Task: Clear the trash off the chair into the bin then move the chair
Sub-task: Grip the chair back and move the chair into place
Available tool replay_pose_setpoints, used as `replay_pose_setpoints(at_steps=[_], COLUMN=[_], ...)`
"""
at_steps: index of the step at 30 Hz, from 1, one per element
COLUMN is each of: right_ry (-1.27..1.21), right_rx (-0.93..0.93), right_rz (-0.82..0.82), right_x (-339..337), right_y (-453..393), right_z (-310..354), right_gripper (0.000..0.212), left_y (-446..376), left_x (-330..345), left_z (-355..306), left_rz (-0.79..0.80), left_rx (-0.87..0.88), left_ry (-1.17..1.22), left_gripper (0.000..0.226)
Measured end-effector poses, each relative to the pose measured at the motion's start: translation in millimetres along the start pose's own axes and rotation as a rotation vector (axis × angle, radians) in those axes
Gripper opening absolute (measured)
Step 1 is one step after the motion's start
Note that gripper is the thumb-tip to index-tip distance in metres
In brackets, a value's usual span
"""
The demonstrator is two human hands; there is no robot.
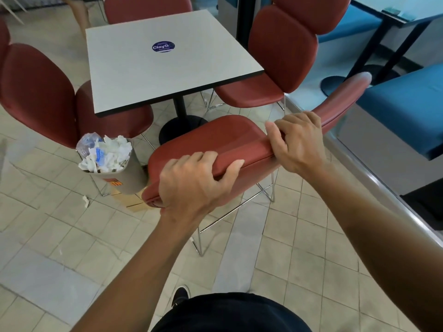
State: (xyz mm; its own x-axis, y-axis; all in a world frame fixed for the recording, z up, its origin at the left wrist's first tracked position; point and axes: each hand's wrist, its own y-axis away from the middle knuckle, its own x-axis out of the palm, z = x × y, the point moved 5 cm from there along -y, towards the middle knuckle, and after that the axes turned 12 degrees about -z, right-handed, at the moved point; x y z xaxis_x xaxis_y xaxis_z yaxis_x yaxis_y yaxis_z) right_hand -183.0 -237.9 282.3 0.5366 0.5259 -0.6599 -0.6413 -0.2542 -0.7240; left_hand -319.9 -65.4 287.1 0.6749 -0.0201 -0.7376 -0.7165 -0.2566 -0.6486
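Head view: L hand [191, 180] curled over top edge of red chair [215, 137] backrest, fingers wrapped over front, thumb on near side, firm grip. R hand [299, 142] gripped same edge further right, fingers hooked over the top. Chair stood between person and white table [167, 68], wire legs appeared on the tiled floor [72, 259]; can't tell if tilted or lifted. Seat mostly hidden behind backrest, visible part showed no trash.

Bin [112, 168] just left of chair, touching or nearly so, packed to the rim w/ crumpled white tissue and plastic [103, 152]. One small white scrap [85, 200] lay on floor near bin base, apart from it. Flat cardboard piece [134, 200] on floor under bin/chair corner.

Judgement: clearing step looked done, trash in bin. Move step underway, both hands set for lift or drag. Left: relocate chair; poss. stray scrap pickup. Bin close to chair edge, risk of knocking it when chair shifts
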Motion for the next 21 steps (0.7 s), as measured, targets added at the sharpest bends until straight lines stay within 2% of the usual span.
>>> replay_pose_setpoints(at_steps=[5, 8, 14, 21], right_ry=[0.014, -0.012, -0.016, -0.027], right_rx=[0.003, -0.014, -0.029, -0.005], right_rz=[-0.212, -0.286, -0.372, -0.399], right_x=[8.0, 16.7, 34.9, 43.0], right_y=[-2.1, -6.2, -12.5, -16.5], right_z=[5.4, 8.2, 22.0, 40.1], right_gripper=[0.039, 0.036, 0.038, 0.034], left_y=[-6.3, -12.9, -25.9, -32.1], left_x=[3.5, 5.7, 8.4, 10.8], left_z=[9.8, 18.9, 42.4, 63.9], left_rz=[-0.107, -0.149, -0.205, -0.273], left_rx=[0.045, 0.046, 0.039, 0.111], left_ry=[0.045, 0.058, 0.028, 0.024], left_gripper=[0.058, 0.056, 0.05, 0.047])
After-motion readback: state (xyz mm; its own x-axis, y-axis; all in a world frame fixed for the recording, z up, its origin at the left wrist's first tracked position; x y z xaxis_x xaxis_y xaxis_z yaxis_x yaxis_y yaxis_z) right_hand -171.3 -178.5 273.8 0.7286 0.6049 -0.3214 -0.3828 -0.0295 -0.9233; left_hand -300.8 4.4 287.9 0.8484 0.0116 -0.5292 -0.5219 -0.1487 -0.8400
